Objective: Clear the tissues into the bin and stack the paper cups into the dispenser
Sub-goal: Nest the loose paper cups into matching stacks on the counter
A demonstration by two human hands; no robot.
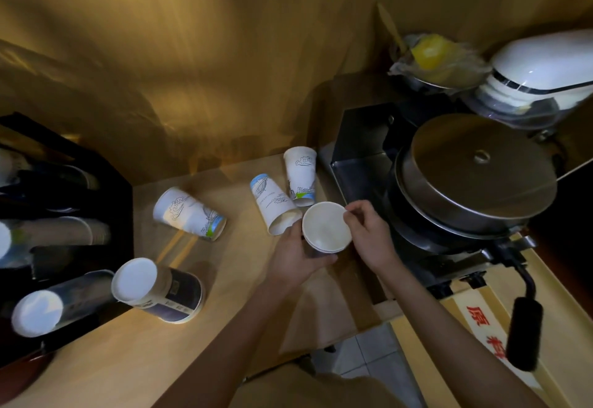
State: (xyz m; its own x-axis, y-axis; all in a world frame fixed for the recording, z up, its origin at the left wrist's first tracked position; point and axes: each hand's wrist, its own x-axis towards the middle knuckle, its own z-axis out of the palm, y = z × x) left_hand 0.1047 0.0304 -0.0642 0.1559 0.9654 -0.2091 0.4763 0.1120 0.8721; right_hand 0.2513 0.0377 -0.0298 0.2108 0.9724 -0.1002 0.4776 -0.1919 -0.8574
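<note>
My left hand (pixel 296 255) grips the side of a white paper cup (pixel 326 226), held upright with its mouth toward me; it looks like two nested cups. My right hand (pixel 369 233) pinches the cup's right rim with its fingertips. Three more white printed paper cups lie on the wooden counter (pixel 128 353): one upside down (pixel 301 175) and one on its side (pixel 275 204) just behind my hands, and one on its side (pixel 189 213) further left. A dark-banded cup stack (pixel 158 290) lies near the black cup dispenser (pixel 64 237) at the left. No tissues are in view.
A metal waffle-type machine (pixel 475 180) with a round lid and a black handle (pixel 524 332) stands close on the right. Behind it are a white appliance (pixel 539 67) and a bagged bowl (pixel 436 58). A wooden wall backs the counter. Tiled floor (pixel 372 356) shows below.
</note>
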